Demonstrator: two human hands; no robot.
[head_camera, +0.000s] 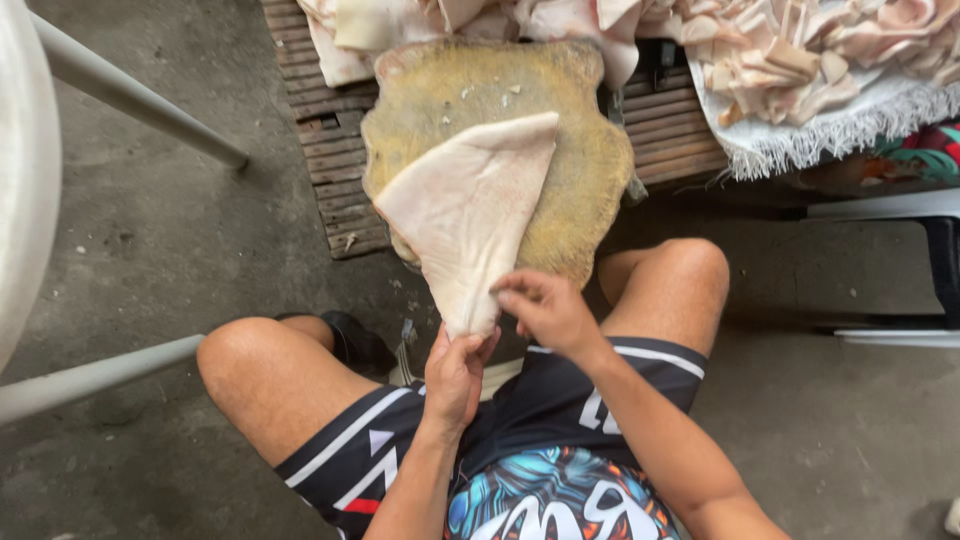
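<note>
A large pale slab of raw pork skin (468, 210) lies on a round, worn wooden chopping block (590, 170), its narrow end hanging over the near edge. My left hand (455, 375) is shut on that narrow end from below. My right hand (545, 308) pinches the same end from the right side, fingers on its edge. Both hands are between my bare knees.
Behind the block, a slatted wooden pallet (330, 130) carries heaps of cut pork skin pieces (800, 50), some on a white fringed cloth (850, 125). White metal legs (130, 95) stand at the left, a plastic chair (900, 270) at the right. The floor is grey concrete.
</note>
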